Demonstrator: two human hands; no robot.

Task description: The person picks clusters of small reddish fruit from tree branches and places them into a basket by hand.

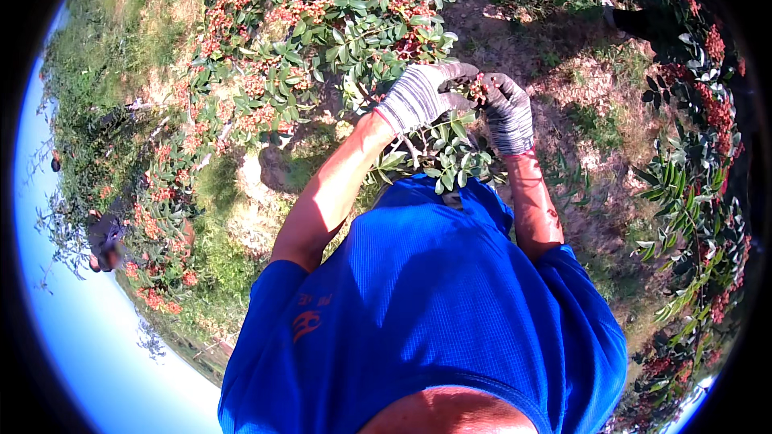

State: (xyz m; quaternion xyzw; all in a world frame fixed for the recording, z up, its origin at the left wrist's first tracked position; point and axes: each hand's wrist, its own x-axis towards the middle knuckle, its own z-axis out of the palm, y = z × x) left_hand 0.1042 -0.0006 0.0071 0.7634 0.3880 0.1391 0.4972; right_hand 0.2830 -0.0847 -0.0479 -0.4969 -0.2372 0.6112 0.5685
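Observation:
Both my hands wear grey knitted gloves with dark palms. My left hand [422, 96] is closed around a leafy twig [450, 141] of a green bush. My right hand [508, 112] pinches a small cluster of red berries [480, 88] that sits at the tip of that twig, between the two hands. The fingertips of both gloves meet at the cluster. My bare forearms rise from a blue shirt [426, 305] at the lower edge.
The bush [322, 24] with many red berry clusters spreads to the upper left. A second berry branch [708, 112] runs down the right side. Dry bare soil [563, 56] lies beyond my hands, and grass [217, 257] to the left. A dark figure [104, 241] is at far left.

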